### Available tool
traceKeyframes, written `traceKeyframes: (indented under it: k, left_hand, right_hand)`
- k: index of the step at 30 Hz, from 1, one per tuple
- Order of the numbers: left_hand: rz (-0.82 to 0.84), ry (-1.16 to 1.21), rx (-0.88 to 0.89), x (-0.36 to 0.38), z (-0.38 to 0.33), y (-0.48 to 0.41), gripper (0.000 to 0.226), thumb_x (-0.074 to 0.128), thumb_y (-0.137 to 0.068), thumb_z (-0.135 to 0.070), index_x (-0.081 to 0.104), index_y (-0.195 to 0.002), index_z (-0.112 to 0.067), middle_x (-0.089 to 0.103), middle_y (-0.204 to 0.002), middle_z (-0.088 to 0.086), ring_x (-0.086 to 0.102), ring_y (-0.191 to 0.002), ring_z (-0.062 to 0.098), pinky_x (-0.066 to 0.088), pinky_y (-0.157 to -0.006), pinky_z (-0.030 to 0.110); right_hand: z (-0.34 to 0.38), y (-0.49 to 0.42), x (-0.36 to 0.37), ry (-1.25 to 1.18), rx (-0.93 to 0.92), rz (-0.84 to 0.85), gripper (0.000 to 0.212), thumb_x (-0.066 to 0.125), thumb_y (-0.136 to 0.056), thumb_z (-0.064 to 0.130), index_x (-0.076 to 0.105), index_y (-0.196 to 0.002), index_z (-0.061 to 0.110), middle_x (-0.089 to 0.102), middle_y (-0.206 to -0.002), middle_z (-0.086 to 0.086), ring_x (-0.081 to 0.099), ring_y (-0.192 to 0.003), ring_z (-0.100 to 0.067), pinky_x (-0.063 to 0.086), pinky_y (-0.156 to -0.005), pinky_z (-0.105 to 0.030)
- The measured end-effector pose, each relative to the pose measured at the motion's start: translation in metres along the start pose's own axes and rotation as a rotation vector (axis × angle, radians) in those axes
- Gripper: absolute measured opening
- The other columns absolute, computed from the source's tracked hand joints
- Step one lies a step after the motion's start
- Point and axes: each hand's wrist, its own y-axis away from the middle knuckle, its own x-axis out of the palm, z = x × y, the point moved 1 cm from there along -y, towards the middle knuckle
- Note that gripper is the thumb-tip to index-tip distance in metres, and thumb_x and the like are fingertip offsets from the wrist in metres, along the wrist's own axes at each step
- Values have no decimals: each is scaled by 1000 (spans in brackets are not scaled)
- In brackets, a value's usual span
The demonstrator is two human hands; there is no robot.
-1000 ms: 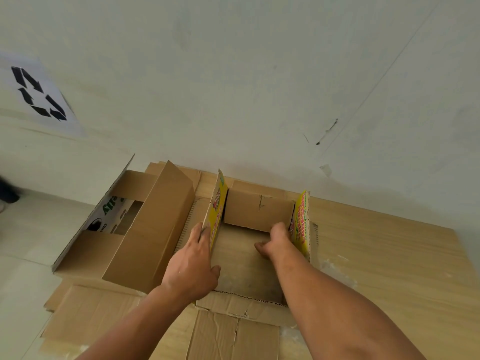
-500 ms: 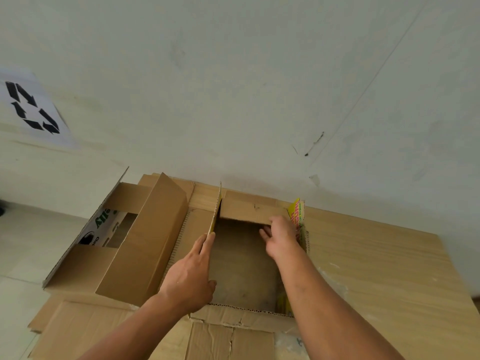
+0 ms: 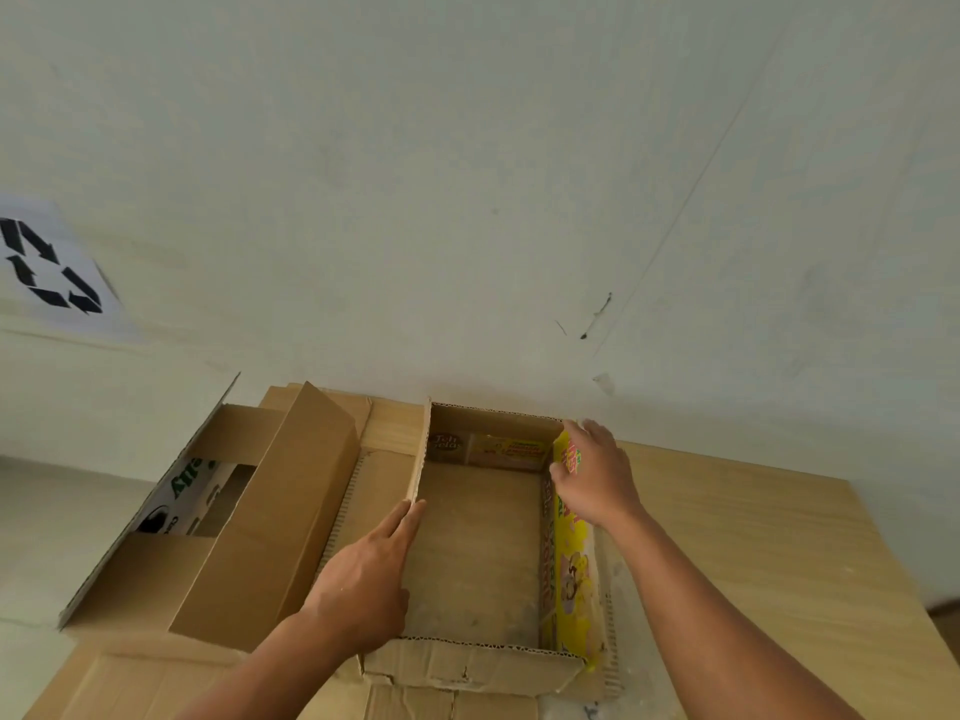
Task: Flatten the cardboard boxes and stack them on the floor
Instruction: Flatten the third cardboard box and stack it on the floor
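Left hand flat against box wall, right hand gripping yellow flap

Soft, even light fills my view, with a faint shadow at the foot of the pale wall. The edges bow, and the recycling sign looks smeared.

Bg is mostly one big wall, pale off-white w/ a slight greenish tint, matte paint. Far left there's a white paper sheet w/ a black recycling symbol stuck on it, bit blurry tbh. Right of center is a small black scuff, and a thin diagonal line runs past it toward the top right. There's a tiny chipped spot just below. A light wood-grain surface butts against the wall, prob a tabletop. Pale floor tiles on the left. Light's soft & even, w/ a faint shadow along the wall's base.
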Motion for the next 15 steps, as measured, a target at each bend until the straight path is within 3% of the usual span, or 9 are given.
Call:
traceKeyframes:
  k: [1, 3, 4, 6, 7, 9, 12, 15]
  left_hand:
    - [2, 3, 0, 0, 0, 1, 102, 65, -83, -15, -2, -158, -32, 1, -166, -13, 56, -127, 21, 55, -92, 30]
    - [3, 9, 0, -1, -1, 2, 102, 64, -83, -14, -2, -158, -32, 1, -166, -13, 54, -129, 22, 54, -95, 31]
    - [1, 13, 2, -1, -2, 3, 102, 64, -83, -14, -2, -158, -32, 1, -166, -13, 53, -130, 22, 53, -96, 31]
    - [4, 24, 4, -2, -3, 4, 102, 64, -83, -13, -2, -158, -33, 1, -166, -13, 51, -132, 22, 52, -99, 31]
    - [7, 28, 7, -2, -3, 4, 102, 65, -83, -13, -3, -158, -32, 1, -166, -13, 50, -133, 22, 51, -100, 30]
    - [14, 32, 16, -3, -3, 5, 104, 66, -83, -13, -4, -158, -32, 2, -166, -13, 48, -135, 21, 50, -101, 30]
    - [22, 36, 41, -5, -5, 8, 106, 68, -81, -16, -3, -158, -32, 4, -166, -12, 44, -139, 19, 46, -106, 29]
    - [41, 52, 78, -8, -12, 14, 101, 65, -81, -14, 2, -158, -32, 8, -165, -13, 37, -143, 16, 38, -110, 26]
  right_hand:
    - [-3, 4, 2, -22, 54, -9, 70, 58, -93, 30, 26, -155, 25, 14, -164, -7, 16, -151, -25, 25, -120, -42]
    - [-4, 15, 4, -176, 180, 5, 74, 59, -92, 27, 22, -155, 26, 15, -162, -11, 33, -144, -29, 41, -108, -37]
    - [-3, 22, 4, -245, 228, 32, 76, 58, -92, 25, 17, -156, 26, 24, -159, -13, 49, -131, -29, 48, -97, -33]
    - [2, 37, 3, -316, 311, 128, 85, 54, -93, 21, -1, -158, 30, 46, -144, -14, 68, -84, -21, 54, -64, -27]
    - [5, 45, 4, -310, 332, 181, 89, 51, -93, 18, -10, -156, 32, 54, -133, -14, 64, -62, -16, 50, -50, -24]
    - [7, 60, 6, -248, 343, 262, 96, 48, -93, 15, -26, -151, 32, 63, -116, -13, 52, -44, -11, 40, -37, -19]
    - [12, 81, 10, -199, 365, 330, 99, 46, -94, 8, -35, -147, 27, 54, -78, -3, 41, -37, -7, 31, -32, -16]
    - [12, 94, 11, -164, 304, 321, 97, 44, -93, 3, -31, -150, 25, 48, -61, 0, 38, -40, -9, 28, -33, -19]
